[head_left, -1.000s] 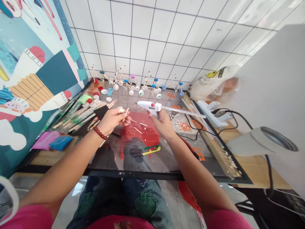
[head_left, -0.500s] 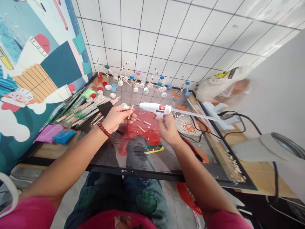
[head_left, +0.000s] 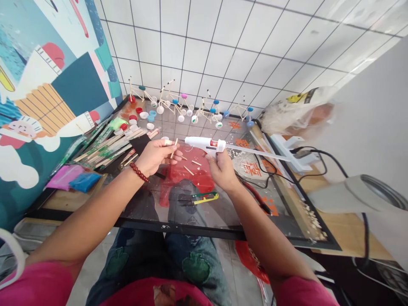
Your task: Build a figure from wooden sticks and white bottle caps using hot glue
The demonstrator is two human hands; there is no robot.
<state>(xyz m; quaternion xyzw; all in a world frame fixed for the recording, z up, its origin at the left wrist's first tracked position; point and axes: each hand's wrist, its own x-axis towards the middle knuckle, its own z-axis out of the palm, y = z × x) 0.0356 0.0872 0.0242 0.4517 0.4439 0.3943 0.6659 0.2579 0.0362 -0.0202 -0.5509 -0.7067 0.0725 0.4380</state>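
My left hand (head_left: 158, 156), with a beaded bracelet at the wrist, pinches a short wooden stick (head_left: 174, 148) between thumb and fingers. Wrapped round the handle of a white hot glue gun (head_left: 204, 144) is my right hand (head_left: 222, 167). The gun's nozzle points left, its tip close beside the stick; whether they touch I cannot tell. A long pale glue stick (head_left: 255, 151) juts from the gun's rear. Below the hands, cut stick pieces (head_left: 188, 170) lie on a red patch (head_left: 178, 180) of the table, near green and yellow thread snips (head_left: 205, 197).
Stick figures with bottle caps (head_left: 194, 119) line the table's back edge. At the left lie bundled wooden sticks (head_left: 111, 148), loose caps (head_left: 144, 115) and pink and blue packets (head_left: 84, 181). Black cables (head_left: 270, 170), a white stand (head_left: 293, 153) and a plastic bag (head_left: 299, 112) occupy the right.
The glue gun has shifted slightly left, its tip now nearer the stick. My left hand keeps its pinch almost in place.
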